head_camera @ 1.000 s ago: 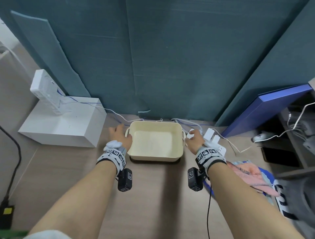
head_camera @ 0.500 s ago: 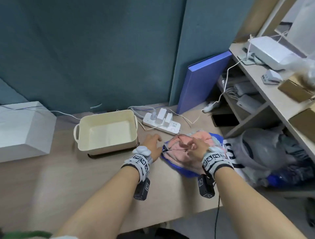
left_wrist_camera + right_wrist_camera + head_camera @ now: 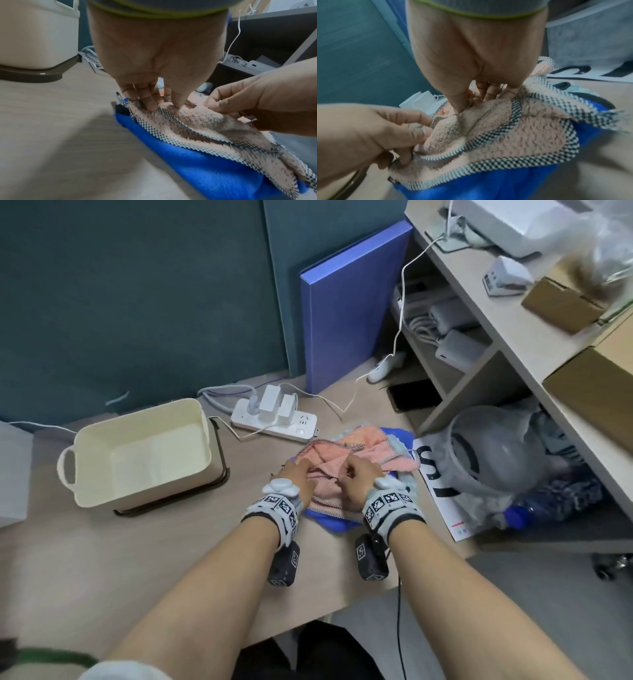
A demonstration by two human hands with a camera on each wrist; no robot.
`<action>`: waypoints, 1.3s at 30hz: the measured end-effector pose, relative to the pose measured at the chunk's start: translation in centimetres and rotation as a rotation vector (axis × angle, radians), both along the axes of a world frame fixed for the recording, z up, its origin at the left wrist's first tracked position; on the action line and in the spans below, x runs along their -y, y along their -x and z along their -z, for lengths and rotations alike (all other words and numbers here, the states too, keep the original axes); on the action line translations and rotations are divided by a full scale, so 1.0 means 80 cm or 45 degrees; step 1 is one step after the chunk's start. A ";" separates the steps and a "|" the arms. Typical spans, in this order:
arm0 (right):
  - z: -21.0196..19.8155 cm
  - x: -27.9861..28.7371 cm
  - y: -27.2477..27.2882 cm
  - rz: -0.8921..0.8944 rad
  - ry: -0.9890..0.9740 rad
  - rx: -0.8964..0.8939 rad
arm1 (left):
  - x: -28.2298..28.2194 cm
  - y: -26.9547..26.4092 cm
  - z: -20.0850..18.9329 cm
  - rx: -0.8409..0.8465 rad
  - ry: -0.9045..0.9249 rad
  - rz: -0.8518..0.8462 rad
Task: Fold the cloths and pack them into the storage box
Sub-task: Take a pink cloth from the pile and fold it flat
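Note:
A crumpled pink fleece cloth (image 3: 346, 455) with a black-and-white checked border lies on top of a blue cloth (image 3: 329, 520) near the desk's right edge. My left hand (image 3: 296, 477) pinches the pink cloth (image 3: 197, 121) at its left side, thumb and fingers curled into the pile. My right hand (image 3: 356, 479) pinches a fold of the pink cloth (image 3: 513, 135) just beside the left one. The blue cloth (image 3: 205, 169) shows under the pink one. A cream storage box (image 3: 89, 440) with handles stands empty to the left, on a dark base.
A white power strip (image 3: 274, 422) with plugs and cables lies behind the cloths. A blue board (image 3: 349, 313) leans on the partition. Shelves (image 3: 507, 337) with chargers and cartons stand at right, a grey bag (image 3: 493, 453) beneath. The desk edge runs just right of the cloths.
Both hands left the storage box's sides, moved right to the cloth pile and now pinch the pink cloth. The view swung right.

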State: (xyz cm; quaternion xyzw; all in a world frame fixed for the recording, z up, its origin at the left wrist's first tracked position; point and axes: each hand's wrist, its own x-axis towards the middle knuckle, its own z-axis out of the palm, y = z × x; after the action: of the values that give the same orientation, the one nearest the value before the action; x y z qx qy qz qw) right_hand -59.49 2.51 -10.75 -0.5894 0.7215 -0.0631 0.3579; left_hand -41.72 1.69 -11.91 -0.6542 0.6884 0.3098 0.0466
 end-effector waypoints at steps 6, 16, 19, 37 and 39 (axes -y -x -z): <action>-0.022 0.003 0.012 0.110 0.032 0.130 | -0.005 -0.002 -0.015 0.056 0.226 -0.159; -0.126 0.008 -0.003 0.061 0.298 0.042 | 0.005 -0.058 -0.094 -0.430 0.396 -0.329; -0.163 0.012 -0.021 0.083 0.422 0.063 | -0.005 -0.102 -0.138 -0.460 0.507 -0.360; -0.256 -0.061 -0.238 -0.269 0.562 0.034 | -0.151 -0.391 -0.227 -0.414 0.664 -0.506; -0.236 -0.080 -0.253 -0.349 0.478 -0.011 | -0.179 -0.413 -0.202 -0.402 0.527 -0.506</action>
State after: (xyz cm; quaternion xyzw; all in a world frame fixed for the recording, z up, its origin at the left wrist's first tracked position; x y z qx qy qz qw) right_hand -39.25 8.89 8.12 -0.7384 0.6119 -0.1446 0.2439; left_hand -8.69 16.04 4.27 -0.7151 0.5944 0.2641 -0.2561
